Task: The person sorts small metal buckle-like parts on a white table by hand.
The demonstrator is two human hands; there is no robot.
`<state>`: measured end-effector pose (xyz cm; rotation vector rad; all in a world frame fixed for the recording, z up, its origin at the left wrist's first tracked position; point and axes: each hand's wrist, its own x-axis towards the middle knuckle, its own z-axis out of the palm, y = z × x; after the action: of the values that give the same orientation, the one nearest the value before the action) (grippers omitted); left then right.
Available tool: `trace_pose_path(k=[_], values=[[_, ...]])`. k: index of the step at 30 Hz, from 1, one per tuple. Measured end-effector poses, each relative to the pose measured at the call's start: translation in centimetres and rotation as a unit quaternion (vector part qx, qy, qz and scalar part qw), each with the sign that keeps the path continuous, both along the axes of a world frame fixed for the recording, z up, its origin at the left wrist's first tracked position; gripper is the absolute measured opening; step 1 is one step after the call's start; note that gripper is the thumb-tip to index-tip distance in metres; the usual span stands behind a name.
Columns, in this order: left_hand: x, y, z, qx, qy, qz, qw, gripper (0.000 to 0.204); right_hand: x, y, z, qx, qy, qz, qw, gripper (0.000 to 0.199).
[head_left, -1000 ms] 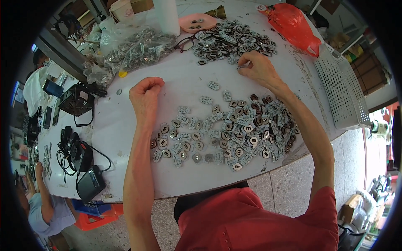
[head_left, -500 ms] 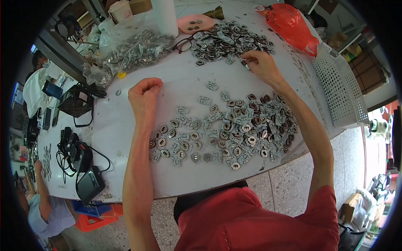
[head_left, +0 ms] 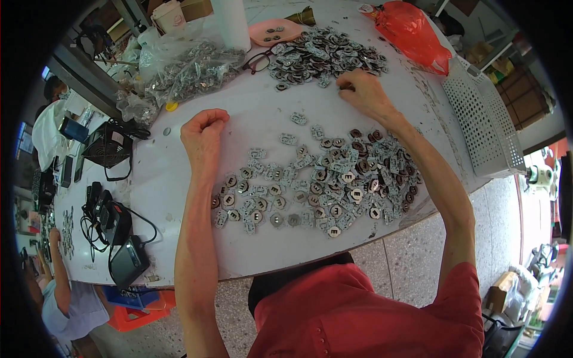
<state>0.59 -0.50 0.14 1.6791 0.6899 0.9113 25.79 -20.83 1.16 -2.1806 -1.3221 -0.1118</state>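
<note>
My left hand [head_left: 205,132]: fist closed, contents hidden, cannot tell if anything inside. My right hand [head_left: 364,92]: fingertips buried at edge of far pile of metal parts [head_left: 325,55], grip unseen. Near pile of parts [head_left: 316,185]: my forearms cover some; markings too small to tell. Pink dish [head_left: 276,31]: contents too small to identify. Person at lower left [head_left: 68,298]: cut by dark rim.

2 hands on table: left hand [head_left: 204,132], right hand [head_left: 362,90]. 2 piles of small metal parts, too many to count: near pile [head_left: 316,185], far pile [head_left: 325,56]. 1 pink dish [head_left: 276,33], 1 red bag [head_left: 412,33], 1 white perforated basket [head_left: 483,119], 1 pr glasses [head_left: 258,61], 1 clear bag of parts [head_left: 185,74].
</note>
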Motion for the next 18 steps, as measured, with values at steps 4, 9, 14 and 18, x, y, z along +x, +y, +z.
trace_pose_path(k=[4,9,14,18], values=[[-0.1,0.1,-0.1,-0.002,-0.006,-0.002,1.000,0.018,-4.4,1.2,0.6,-0.063,0.047,0.090,0.993,0.022],[-0.2,0.3,-0.4,0.006,0.006,0.005,1.000,0.018,-11.5,0.8,3.2,-0.105,0.001,0.151,0.983,0.022],[-0.5,0.1,0.1,0.011,0.007,0.012,1.000,0.018,-7.6,1.6,2.8,-0.050,-0.007,0.103,0.993,0.024],[0.1,0.1,-0.3,0.009,0.004,0.004,1.000,0.018,-1.5,1.7,1.0,-0.077,-0.100,-0.089,0.988,0.027]])
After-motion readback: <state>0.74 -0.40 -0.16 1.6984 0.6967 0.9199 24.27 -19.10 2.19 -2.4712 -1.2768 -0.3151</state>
